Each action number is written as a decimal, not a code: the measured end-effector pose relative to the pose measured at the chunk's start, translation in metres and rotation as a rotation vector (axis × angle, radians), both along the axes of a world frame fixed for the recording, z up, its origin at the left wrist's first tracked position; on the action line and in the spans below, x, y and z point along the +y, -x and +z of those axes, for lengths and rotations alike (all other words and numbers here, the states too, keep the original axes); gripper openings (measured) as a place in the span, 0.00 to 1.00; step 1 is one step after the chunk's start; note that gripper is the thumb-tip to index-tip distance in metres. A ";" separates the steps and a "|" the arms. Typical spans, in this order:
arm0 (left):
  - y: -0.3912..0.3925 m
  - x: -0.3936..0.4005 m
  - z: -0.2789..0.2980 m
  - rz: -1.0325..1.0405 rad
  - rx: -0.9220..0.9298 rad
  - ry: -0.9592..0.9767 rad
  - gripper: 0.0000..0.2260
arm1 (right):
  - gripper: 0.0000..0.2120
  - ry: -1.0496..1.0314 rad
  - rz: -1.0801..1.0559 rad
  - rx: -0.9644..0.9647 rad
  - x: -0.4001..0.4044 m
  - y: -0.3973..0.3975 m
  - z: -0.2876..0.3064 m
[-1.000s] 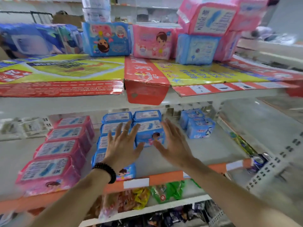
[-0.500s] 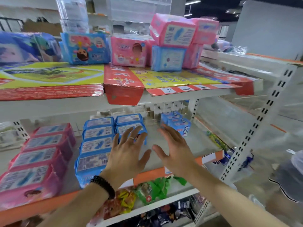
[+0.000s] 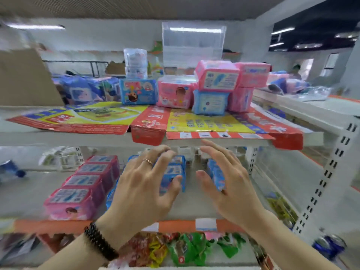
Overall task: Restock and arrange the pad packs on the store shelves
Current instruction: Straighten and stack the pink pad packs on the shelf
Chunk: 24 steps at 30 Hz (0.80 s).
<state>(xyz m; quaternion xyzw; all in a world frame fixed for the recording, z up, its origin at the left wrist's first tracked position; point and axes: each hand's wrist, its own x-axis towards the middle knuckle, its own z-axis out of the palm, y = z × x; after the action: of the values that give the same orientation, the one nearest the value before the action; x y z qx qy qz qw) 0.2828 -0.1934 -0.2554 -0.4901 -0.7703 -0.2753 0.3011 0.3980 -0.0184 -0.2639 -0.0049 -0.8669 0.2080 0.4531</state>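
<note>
Right now both hands hang empty before the middle shelf (image 3: 194, 209); the left hand (image 3: 142, 190) has fingers spread and lightly bent, the right hand (image 3: 229, 184) has fingers apart. The blue pad packs (image 3: 173, 172) lie straight ahead of them, rowed front to back, nearer the left hand, glossy and soft-looking. I'd guess the stacked pink and blue packs (image 3: 218, 88) above come next

We hold our left hand (image 3: 143, 189) and right hand (image 3: 231, 187) empty, fingers spread, before the middle shelf (image 3: 181, 224), where pink packs (image 3: 85, 184) run in a row beside blue packs (image 3: 174, 173); more packs (image 3: 216, 87) are stacked above.
</note>
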 end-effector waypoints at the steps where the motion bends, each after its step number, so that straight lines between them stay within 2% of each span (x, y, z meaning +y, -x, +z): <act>1: -0.005 -0.004 0.006 0.012 0.014 -0.024 0.20 | 0.23 -0.019 0.025 0.019 0.000 -0.001 0.005; 6: -0.011 -0.018 0.032 0.064 0.094 -0.084 0.19 | 0.22 -0.073 0.102 0.101 -0.006 -0.001 0.026; 12: 0.009 -0.014 0.054 0.072 0.178 -0.099 0.20 | 0.24 -0.099 0.083 0.110 -0.002 0.016 0.051; 24: 0.097 -0.039 0.085 0.111 0.121 -0.008 0.22 | 0.25 -0.189 -0.083 0.010 -0.019 0.089 0.088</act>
<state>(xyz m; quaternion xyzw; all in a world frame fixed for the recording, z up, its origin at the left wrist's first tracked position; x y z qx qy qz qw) 0.1854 -0.2324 -0.1700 -0.4609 -0.7756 -0.2314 0.3639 0.3086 -0.0372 -0.1762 0.0031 -0.8793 0.1065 0.4642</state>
